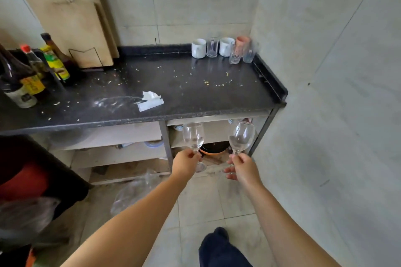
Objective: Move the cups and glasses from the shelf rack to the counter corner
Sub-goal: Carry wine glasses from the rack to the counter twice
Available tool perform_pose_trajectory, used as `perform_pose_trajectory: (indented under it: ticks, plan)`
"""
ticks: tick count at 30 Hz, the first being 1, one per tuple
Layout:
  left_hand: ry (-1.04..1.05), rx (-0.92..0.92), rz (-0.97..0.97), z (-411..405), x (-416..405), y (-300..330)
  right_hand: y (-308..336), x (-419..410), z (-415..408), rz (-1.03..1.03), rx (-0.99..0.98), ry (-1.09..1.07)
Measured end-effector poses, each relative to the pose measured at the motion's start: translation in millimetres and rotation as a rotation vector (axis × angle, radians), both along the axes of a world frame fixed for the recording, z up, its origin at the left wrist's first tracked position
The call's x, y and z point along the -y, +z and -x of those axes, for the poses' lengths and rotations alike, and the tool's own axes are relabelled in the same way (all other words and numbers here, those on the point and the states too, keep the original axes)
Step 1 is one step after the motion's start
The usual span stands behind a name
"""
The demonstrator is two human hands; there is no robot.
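Note:
My left hand (185,163) grips the stem of a clear wine glass (193,136), held upright in front of the shelf rack (165,136) under the counter. My right hand (242,168) holds a second wine glass (241,135) by its stem, also upright. In the far right corner of the dark counter (173,84) stand two white mugs (198,48) (225,46), a pink cup (242,44) and several clear tumblers (212,48). More crockery shows dimly inside the rack's upper right compartment.
Sauce bottles (32,71) crowd the counter's left side, with wooden cutting boards (71,19) leaning on the wall behind. A crumpled tissue (150,101) and crumbs lie mid-counter. A pan (214,149) sits on the rack's lower shelf. A tiled wall closes the right.

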State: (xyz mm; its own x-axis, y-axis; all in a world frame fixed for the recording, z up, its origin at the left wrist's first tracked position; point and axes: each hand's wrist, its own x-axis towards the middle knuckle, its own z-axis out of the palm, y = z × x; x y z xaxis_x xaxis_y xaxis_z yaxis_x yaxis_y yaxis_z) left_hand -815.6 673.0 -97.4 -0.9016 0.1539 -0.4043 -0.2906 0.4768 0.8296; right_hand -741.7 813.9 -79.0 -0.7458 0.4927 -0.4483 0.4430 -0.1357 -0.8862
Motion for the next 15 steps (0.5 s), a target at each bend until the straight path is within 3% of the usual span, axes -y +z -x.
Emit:
perform_pose_trajectory:
  ticks: [15]
  plan:
    - [0.108, 0.015, -0.012, 232.2, -124.5, -6.9, -8.3, -139.4, 241.2, -0.028, 0.064, 0.054]
